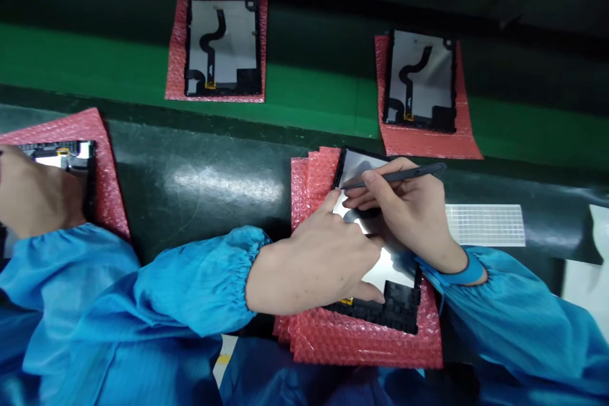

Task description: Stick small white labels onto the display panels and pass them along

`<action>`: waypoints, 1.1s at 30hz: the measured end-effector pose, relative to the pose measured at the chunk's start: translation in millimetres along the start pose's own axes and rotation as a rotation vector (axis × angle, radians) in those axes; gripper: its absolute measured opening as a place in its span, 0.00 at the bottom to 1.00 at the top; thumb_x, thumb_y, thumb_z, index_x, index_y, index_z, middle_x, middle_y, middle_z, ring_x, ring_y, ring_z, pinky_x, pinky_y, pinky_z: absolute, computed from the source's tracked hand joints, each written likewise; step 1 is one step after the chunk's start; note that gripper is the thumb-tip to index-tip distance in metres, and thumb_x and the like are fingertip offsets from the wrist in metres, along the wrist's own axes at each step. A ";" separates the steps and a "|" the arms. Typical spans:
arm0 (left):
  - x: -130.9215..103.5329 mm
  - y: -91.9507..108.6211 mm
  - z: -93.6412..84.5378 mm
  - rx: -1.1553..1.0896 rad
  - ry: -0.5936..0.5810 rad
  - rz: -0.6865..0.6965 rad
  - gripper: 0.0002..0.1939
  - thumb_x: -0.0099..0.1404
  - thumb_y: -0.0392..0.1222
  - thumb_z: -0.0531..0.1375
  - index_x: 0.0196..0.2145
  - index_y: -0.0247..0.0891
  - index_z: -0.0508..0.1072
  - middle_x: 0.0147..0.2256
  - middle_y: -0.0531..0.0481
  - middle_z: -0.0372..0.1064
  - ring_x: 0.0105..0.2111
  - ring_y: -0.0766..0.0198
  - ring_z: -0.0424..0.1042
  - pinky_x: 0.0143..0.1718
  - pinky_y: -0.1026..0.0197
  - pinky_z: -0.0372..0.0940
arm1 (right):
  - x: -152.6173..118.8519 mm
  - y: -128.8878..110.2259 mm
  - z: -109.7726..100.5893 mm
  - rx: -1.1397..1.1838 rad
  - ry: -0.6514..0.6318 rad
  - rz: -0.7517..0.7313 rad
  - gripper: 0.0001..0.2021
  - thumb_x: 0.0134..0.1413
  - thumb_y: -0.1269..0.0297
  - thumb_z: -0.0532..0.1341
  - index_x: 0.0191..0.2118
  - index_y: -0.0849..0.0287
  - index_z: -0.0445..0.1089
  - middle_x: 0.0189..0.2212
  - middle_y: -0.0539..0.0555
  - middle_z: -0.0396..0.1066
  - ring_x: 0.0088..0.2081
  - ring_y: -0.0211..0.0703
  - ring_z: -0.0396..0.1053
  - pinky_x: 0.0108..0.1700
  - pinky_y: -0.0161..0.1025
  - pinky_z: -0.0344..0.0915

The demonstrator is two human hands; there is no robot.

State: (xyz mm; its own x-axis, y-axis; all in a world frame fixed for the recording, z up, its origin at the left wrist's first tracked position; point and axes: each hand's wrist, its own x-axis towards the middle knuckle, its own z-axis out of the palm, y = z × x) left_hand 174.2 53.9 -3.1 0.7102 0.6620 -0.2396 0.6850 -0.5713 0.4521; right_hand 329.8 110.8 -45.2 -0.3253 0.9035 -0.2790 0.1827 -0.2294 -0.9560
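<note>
A display panel (401,304) with a black frame and silvery back lies on a stack of red bubble-wrap sheets (366,349). My left hand (318,257) rests over the panel with its thumb apart and its index finger stretched to the panel's upper left edge. In my right hand (404,209) are dark grey tweezers (409,173), held like a pen, with the tip low near that same edge, close to my left index fingertip. A blue band circles my right wrist. Both hands cover much of the panel's middle.
Two similar panels (233,44) (421,76) lie on red bubble wrap along the green strip beyond. A co-worker's hand (40,193) covers another panel (89,168) at the left. A white gridded sheet (490,225) lies right of my right hand.
</note>
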 end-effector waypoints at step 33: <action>-10.6 61.1 7.2 0.071 0.075 0.015 0.22 0.78 0.51 0.55 0.59 0.31 0.70 0.32 0.48 0.73 0.32 0.54 0.74 0.41 0.50 0.61 | -107.2 91.8 -108.1 0.135 0.308 0.179 0.17 0.59 0.49 0.71 0.35 0.54 0.67 0.24 0.52 0.79 0.25 0.46 0.81 0.24 0.37 0.78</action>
State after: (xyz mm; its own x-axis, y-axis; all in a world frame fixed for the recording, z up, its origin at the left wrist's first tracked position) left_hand 209.6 8.5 21.0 0.7084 0.6858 -0.1668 0.6857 -0.6127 0.3929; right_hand 481.8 32.0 -93.4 -0.0009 0.9064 -0.4223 0.0810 -0.4209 -0.9035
